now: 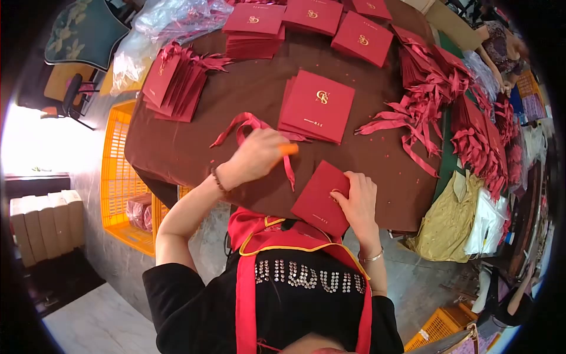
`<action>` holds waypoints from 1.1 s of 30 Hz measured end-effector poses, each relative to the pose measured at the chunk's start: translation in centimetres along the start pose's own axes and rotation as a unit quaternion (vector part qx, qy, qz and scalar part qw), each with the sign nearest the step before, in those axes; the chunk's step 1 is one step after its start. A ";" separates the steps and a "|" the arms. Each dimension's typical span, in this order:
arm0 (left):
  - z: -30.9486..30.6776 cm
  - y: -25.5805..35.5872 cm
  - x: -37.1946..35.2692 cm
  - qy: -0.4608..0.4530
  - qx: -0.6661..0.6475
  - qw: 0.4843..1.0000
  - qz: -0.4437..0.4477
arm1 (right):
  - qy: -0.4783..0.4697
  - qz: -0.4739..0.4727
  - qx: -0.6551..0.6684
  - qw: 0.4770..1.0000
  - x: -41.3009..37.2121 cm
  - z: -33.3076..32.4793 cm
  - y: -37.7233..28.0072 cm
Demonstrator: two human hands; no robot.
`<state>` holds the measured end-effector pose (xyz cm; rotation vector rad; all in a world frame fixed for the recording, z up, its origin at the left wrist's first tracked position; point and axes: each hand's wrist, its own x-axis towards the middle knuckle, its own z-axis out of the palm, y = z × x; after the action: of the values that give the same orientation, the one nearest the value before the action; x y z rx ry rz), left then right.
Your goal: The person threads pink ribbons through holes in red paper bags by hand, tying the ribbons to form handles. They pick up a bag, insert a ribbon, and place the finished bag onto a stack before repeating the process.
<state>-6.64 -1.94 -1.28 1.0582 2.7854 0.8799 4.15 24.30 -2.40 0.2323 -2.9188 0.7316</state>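
Note:
My left hand (254, 156) is closed over the brown tablecloth, with a small orange piece (288, 149) at its fingertips; I cannot tell what kind of thing it is. A red ribbon (244, 119) lies behind that hand, and a ribbon end (289, 173) hangs below the fingers. Along the table's near edge, my right hand (359, 203) grips a red square paper envelope (323, 197) with small gold print, thumb on its face and fingers at its right edge. Just beyond both hands rests a small stack of similar red envelopes (318, 106) with a gold monogram.
More red stacks (253, 29) line the table's far side. Ribboned bundles (421, 88) and loose ribbons lie to the right, another ribboned stack (177, 82) to the left. A yellow crate (112, 171) stands on the floor at left. Another person (501, 50) is at far right.

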 end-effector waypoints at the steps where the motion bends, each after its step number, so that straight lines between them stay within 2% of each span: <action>1: 0.4 0.4 0.1 -0.018 0.058 0.994 0.087 | -0.004 -0.001 -0.005 1.000 0.2 0.0 -0.2; 2: 0.7 0.6 0.1 -0.035 0.116 0.978 0.172 | -0.014 0.000 -0.004 1.000 0.4 -0.1 -0.4; 5: 2.5 -0.9 -0.9 -0.072 0.066 0.979 0.180 | -0.046 0.015 -0.022 0.999 0.7 -0.2 -1.0; 7: 1.8 -0.9 -1.0 -0.063 0.050 0.980 0.182 | -0.065 0.034 -0.036 0.997 0.9 -0.2 -1.2; 9: 0.4 -0.7 -0.7 0.088 -0.113 0.988 0.063 | -0.074 0.023 -0.022 0.997 1.1 -0.1 -1.1; 10: -1.7 0.4 -0.3 0.149 -0.234 0.960 -0.025 | -0.078 0.028 -0.021 0.996 1.3 0.0 -1.0; 11: -4.1 1.7 0.3 0.204 -0.348 0.908 -0.114 | -0.092 0.028 0.033 0.995 1.6 0.2 -0.8; 12: -5.8 2.1 0.6 0.259 -0.387 0.878 -0.115 | -0.106 0.028 0.087 0.990 1.7 0.3 -0.6; 13: -6.9 2.0 0.6 0.313 -0.423 0.843 -0.116 | -0.108 0.035 0.087 0.990 1.8 0.4 -0.6; 14: -7.2 1.9 0.2 0.307 -0.426 0.843 -0.117 | -0.129 0.058 0.125 0.982 2.0 0.3 -0.9; 16: -7.5 2.0 -0.3 0.196 -0.430 0.870 -0.139 | -0.148 0.083 0.162 0.972 2.3 0.6 -0.8; 17: -6.8 2.4 -0.6 0.128 -0.424 0.871 -0.212 | -0.165 0.098 0.196 0.962 2.2 1.0 -0.7; 19: -2.8 2.6 -1.5 0.072 -0.338 0.932 -0.109 | -0.183 0.113 0.232 0.949 2.2 1.5 -1.0; 21: 0.1 3.9 -2.6 0.021 -0.308 0.942 -0.133 | -0.189 0.113 0.250 0.943 2.2 1.7 -1.2; 24: 2.2 4.9 -3.8 0.017 -0.148 0.984 -0.101 | -0.220 0.128 0.237 0.938 2.5 1.4 -1.8; 28: 3.9 5.1 -4.9 0.056 -0.103 0.990 -0.082 | -0.221 0.098 0.212 0.947 2.6 1.5 -2.5; 31: 4.3 5.0 -5.4 0.034 -0.079 0.992 -0.088 | -0.233 0.103 0.238 0.937 2.9 1.1 -3.4; 33: 4.2 5.3 -5.3 0.024 -0.066 0.993 -0.092 | -0.243 0.107 0.210 0.941 2.9 0.9 -3.9</action>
<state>1.58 0.08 -2.95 0.7575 2.7615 1.0610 1.96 20.16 -0.96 0.1486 -3.2326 1.5362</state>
